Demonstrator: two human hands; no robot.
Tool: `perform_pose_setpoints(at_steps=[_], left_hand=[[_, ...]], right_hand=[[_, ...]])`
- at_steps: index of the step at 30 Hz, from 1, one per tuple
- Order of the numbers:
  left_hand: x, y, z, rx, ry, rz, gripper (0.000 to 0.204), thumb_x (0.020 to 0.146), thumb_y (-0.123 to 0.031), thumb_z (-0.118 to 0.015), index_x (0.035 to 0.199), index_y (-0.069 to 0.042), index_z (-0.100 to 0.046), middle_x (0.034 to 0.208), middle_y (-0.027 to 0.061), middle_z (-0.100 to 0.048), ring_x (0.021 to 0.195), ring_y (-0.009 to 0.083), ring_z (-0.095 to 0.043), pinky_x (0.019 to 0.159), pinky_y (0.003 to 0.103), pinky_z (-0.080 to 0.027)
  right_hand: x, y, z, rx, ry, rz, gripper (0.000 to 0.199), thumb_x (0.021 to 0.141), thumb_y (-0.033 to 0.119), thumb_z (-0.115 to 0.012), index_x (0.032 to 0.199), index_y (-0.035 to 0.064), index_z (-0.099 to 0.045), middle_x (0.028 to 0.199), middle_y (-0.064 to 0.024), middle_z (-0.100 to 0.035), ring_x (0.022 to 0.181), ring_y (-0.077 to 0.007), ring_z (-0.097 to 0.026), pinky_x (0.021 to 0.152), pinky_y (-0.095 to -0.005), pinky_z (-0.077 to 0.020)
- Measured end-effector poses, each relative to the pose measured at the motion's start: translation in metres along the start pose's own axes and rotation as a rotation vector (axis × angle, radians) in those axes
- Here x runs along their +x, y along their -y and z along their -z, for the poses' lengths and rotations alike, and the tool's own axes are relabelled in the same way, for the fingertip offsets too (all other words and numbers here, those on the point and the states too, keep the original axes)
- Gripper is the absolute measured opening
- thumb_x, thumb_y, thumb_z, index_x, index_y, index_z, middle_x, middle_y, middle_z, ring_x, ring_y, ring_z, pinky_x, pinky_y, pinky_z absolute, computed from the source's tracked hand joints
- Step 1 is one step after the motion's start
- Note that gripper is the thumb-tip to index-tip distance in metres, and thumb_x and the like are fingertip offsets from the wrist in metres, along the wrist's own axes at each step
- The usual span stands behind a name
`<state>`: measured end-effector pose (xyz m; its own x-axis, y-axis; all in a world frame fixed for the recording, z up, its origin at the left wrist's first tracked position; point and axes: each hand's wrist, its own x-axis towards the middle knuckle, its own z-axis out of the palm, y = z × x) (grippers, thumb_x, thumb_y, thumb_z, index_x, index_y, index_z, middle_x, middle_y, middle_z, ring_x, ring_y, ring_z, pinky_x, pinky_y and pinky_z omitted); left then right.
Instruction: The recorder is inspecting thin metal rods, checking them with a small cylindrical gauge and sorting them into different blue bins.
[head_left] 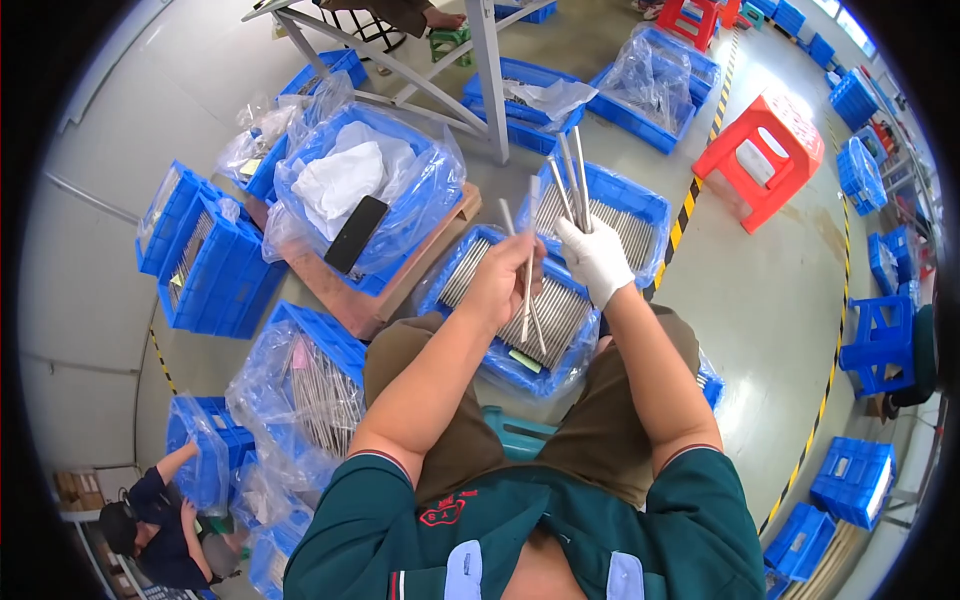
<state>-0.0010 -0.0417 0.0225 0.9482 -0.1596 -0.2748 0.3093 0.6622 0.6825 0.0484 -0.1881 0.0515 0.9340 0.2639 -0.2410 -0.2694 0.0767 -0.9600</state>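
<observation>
Below, blue plastic crates ring a seated person on the floor. 1 large bag-lined crate (420, 190) on a wooden pallet (400, 285) holds white wrapping and a dark flat device (355, 234). 2 lined crates ahead, near (455, 262) and far (640, 205), hold rows of thin metal rods. Over the near crate, the bare left hand (500, 280) is closed around several rods (528, 262); the white-gloved right hand (597, 258) clasps 3 rods (572, 175) upright.

Factory floor, parts-sorting area. Blue crates (215, 265) of metal rods (555, 305), yellow-black floor tape (685, 215), plastic stools (765, 155), grey concrete floor.
</observation>
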Motion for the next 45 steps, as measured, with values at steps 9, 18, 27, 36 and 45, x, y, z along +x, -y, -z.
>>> perform_pose_setpoints(at_steps=[9, 18, 27, 36, 45], left_hand=[[-0.007, 0.015, -0.004, -0.12, 0.187, 0.326, 0.032, 0.092, -0.037, -0.051, 0.085, -0.006, -0.057, 0.072, -0.0016, -0.043, 0.058, 0.0086, -0.039, 0.05, 0.021, -0.033], [-0.032, 0.015, -0.013, 0.032, 0.346, 0.414, 0.029, 0.094, -0.031, -0.048, 0.086, -0.003, -0.054, 0.075, 0.0015, -0.045, 0.061, 0.0096, -0.04, 0.049, 0.022, -0.033], [-0.011, -0.003, 0.007, -0.106, 0.419, 0.214, 0.031, 0.093, -0.031, -0.048, 0.09, -0.001, -0.059, 0.118, 0.0213, -0.054, 0.108, 0.0358, -0.055, 0.091, 0.047, -0.046], [-0.013, 0.001, 0.009, -0.034, 0.376, 0.216, 0.03, 0.09, -0.032, -0.055, 0.092, -0.002, -0.058, 0.087, 0.0061, -0.055, 0.071, 0.0156, -0.052, 0.065, 0.032, -0.047], [0.011, -0.012, 0.031, -0.205, -0.068, -0.042, 0.026, 0.089, -0.029, -0.059, 0.089, -0.003, -0.058, 0.07, 0.0007, -0.051, 0.064, 0.013, -0.05, 0.062, 0.031, -0.045]], right_hand=[[0.003, 0.001, 0.002, 0.262, 0.047, -0.103, 0.019, 0.083, 0.023, -0.064, 0.075, 0.0087, -0.055, 0.049, 0.0037, -0.038, 0.037, -0.007, -0.03, 0.036, -0.0234, -0.0208], [0.059, 0.016, 0.08, 0.507, -0.231, 0.028, 0.031, 0.088, 0.031, -0.059, 0.065, 0.0121, -0.05, 0.044, 0.0091, -0.028, 0.033, -0.0056, -0.021, 0.034, -0.024, -0.0152], [0.013, -0.002, 0.011, 0.0, 0.154, -0.111, 0.021, 0.081, 0.026, -0.066, 0.077, 0.0061, -0.06, 0.054, 0.0027, -0.047, 0.04, -0.0057, -0.036, 0.035, -0.0219, -0.0267], [0.013, -0.013, -0.007, -0.151, 0.169, -0.076, 0.028, 0.083, 0.032, -0.065, 0.079, 0.0044, -0.063, 0.063, -0.0006, -0.057, 0.055, -0.0082, -0.051, 0.05, -0.025, -0.0417], [-0.001, -0.008, 0.001, -0.336, 0.062, -0.044, 0.041, 0.09, 0.038, -0.051, 0.083, -0.0003, -0.061, 0.056, -0.0061, -0.056, 0.043, -0.0086, -0.045, 0.042, -0.0223, -0.0338]])
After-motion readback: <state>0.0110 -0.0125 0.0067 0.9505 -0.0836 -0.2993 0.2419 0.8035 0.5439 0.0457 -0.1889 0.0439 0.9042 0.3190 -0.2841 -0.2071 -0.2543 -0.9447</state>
